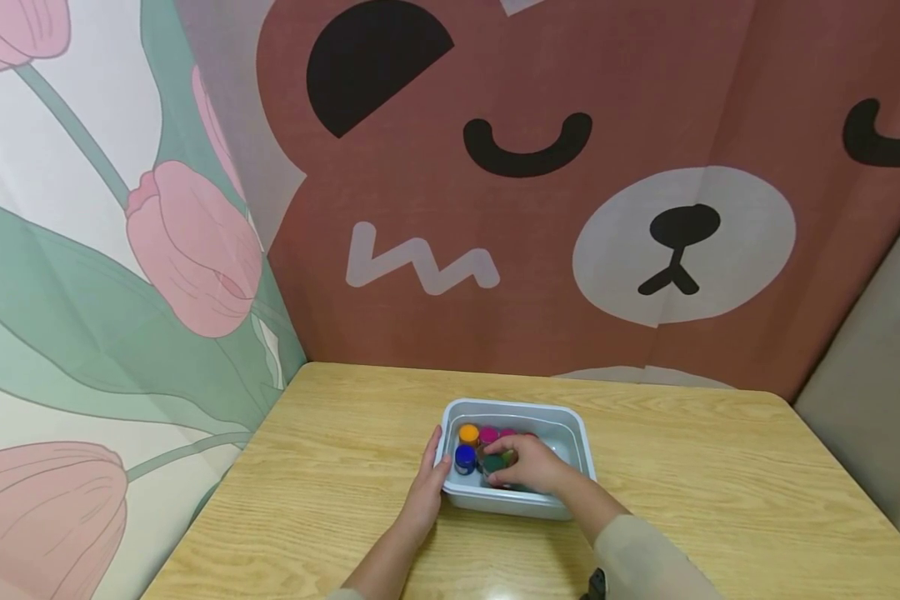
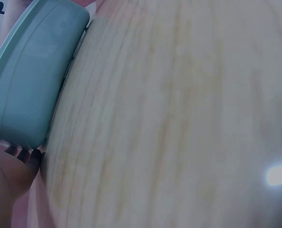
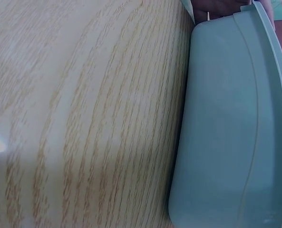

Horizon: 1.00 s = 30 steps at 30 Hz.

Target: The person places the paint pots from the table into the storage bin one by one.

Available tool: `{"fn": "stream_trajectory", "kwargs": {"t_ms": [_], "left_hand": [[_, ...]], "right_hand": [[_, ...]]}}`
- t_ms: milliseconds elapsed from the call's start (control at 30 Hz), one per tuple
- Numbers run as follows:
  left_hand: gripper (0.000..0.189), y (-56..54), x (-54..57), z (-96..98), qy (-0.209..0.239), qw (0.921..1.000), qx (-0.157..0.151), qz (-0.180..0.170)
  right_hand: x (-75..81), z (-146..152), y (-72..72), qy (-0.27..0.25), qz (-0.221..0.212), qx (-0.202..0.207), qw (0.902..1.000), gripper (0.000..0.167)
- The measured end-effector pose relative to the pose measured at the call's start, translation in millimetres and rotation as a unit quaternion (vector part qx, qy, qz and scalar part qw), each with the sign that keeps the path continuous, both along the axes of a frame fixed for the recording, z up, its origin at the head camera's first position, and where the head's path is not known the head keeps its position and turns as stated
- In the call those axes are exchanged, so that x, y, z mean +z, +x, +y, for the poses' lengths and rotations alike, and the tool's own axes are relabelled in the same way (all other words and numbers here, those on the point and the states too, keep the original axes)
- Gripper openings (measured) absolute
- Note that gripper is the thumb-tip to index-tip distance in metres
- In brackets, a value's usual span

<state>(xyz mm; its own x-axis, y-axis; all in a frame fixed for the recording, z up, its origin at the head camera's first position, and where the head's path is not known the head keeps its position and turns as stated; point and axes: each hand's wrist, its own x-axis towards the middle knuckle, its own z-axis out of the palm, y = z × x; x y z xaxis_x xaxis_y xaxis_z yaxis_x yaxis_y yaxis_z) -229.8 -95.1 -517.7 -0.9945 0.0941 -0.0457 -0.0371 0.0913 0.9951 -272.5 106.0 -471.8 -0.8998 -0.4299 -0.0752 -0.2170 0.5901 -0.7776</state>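
Note:
A pale blue-grey plastic tub (image 1: 577, 437) stands on the wooden table, with several small round jars in its left half. My left hand (image 1: 423, 493) holds the tub's left end, thumb at the rim and fingers along the outer wall. Inside the tub, my right hand (image 1: 532, 465) pinches a dark green jar (image 1: 493, 463) between thumb and fingers. Left of that is a blue jar (image 1: 465, 458); behind are an orange jar (image 1: 468, 434) and a magenta jar (image 1: 488, 436). The right hand partly hides other jars. Both wrist views show the tub's outer wall (image 3: 221, 118).
The light wooden table (image 1: 330, 467) extends around the tub. Behind it hangs a cloth with a brown bear face (image 1: 420, 192); a tulip-printed cloth (image 1: 82, 333) hangs at the left. A small black object (image 1: 595, 585) shows by the right sleeve.

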Motion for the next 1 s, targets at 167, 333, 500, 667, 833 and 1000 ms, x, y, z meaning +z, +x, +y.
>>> {"fn": "stream_trajectory", "kwargs": {"t_ms": [167, 333, 500, 667, 833, 1000], "left_hand": [[0.057, 0.5, -0.7, -0.2, 0.002, 1.0, -0.001, 0.003], [0.057, 0.5, -1.6, -0.1, 0.001, 1.0, -0.002, 0.007], [0.057, -0.2, -1.9, 0.1, 0.004, 0.9999, -0.006, 0.01], [0.057, 0.0, 0.3, 0.0, 0.002, 1.0, -0.007, 0.004], [0.057, 0.3, 2.6, -0.1, 0.0, 1.0, -0.009, -0.003], [0.057, -0.3, 2.1, -0.3, -0.001, 1.0, -0.007, -0.002]], "right_hand": [[1.4, -2.6, 1.0, -0.002, 0.004, 0.002, 1.0, 0.035], [4.1, -7.9, 2.7, -0.011, 0.008, 0.002, 0.9999, 0.038], [4.5, -11.4, 3.3, -0.013, 0.011, -0.007, 0.9998, 0.039], [3.9, -14.8, 2.2, 0.006, 0.007, -0.007, 0.9999, 0.037], [5.4, -17.5, 2.9, 0.02, 0.002, -0.006, 0.9998, 0.036], [5.2, -18.1, 2.3, 0.022, -0.006, -0.007, 0.9997, 0.036]]}}
